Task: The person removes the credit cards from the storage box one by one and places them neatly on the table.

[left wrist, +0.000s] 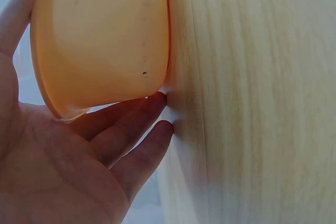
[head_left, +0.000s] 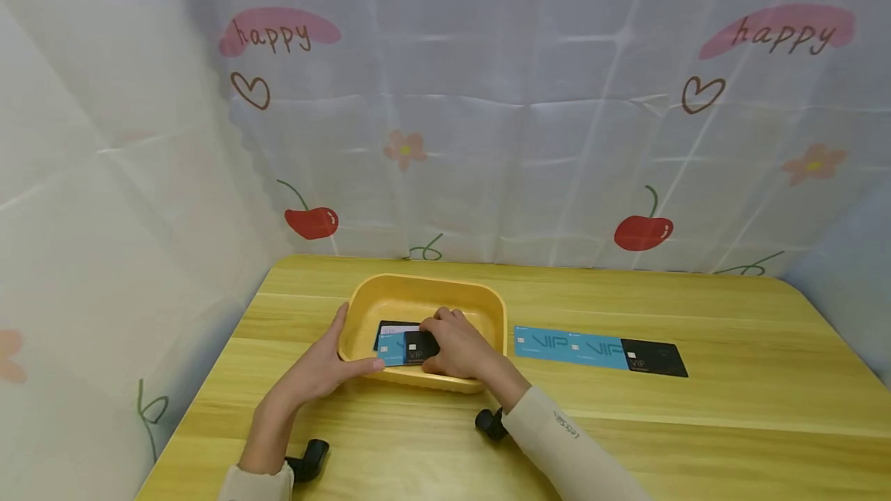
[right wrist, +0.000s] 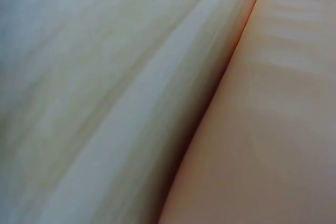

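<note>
My left hand (head_left: 319, 366) holds the left end of a yellow plastic basin (head_left: 418, 284). Its thumb lies by the front rim, while the other fingers spread along the outer wall. In the left wrist view, fingertips (left wrist: 160, 100) reach the basin's lower edge at the table. Inside the basin, my right hand (head_left: 455, 342) pinches a black VIP card (head_left: 420, 349) at its right side. This card overlaps a blue VIP card (head_left: 390, 349), and a pale card and a dark card show behind them. The right wrist view has only the basin's outer wall (right wrist: 268, 119) and the table.
Right of the basin, two blue cards (head_left: 545, 343) and a black card (head_left: 656, 358) lie in a row on the wooden table (head_left: 738, 408). Black wrist devices (head_left: 309, 460) sit by both wrists. A printed curtain (head_left: 515, 138) hangs behind the table's far edge.
</note>
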{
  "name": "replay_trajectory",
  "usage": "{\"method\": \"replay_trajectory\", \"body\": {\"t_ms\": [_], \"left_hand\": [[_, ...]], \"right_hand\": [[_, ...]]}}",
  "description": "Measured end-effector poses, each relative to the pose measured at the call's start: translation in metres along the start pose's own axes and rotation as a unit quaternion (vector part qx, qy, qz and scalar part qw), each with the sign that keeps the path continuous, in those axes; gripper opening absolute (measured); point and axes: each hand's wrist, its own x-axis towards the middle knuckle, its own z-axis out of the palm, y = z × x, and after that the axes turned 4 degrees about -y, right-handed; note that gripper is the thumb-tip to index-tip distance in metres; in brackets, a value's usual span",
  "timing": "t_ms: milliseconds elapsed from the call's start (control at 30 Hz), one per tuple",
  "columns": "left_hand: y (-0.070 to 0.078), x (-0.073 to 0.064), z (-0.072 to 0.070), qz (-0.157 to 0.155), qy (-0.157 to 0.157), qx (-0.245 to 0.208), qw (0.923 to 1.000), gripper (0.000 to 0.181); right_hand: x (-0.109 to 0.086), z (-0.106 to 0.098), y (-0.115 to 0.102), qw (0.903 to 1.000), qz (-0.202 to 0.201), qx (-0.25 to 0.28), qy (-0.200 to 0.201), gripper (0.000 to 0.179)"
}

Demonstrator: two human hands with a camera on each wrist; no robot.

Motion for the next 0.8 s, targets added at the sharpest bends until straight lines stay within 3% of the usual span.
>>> {"method": "replay_trajectory", "body": {"t_ms": [467, 800], "left_hand": [[0.0015, -0.0005, 0.0001, 0.005, -0.002, -0.008, 1.0, 0.118], [0.0006, -0.0004, -0.0004, -0.001, 0.003, 0.003, 1.0, 0.118]], "right_hand": [[0.0024, -0.0027, 0.0017, 0.9985, 0.002, 0.052, 0.019, 0.053], [0.0027, -0.0054, -0.0004, 0.9952, 0.002, 0.074, 0.064, 0.051]]}}
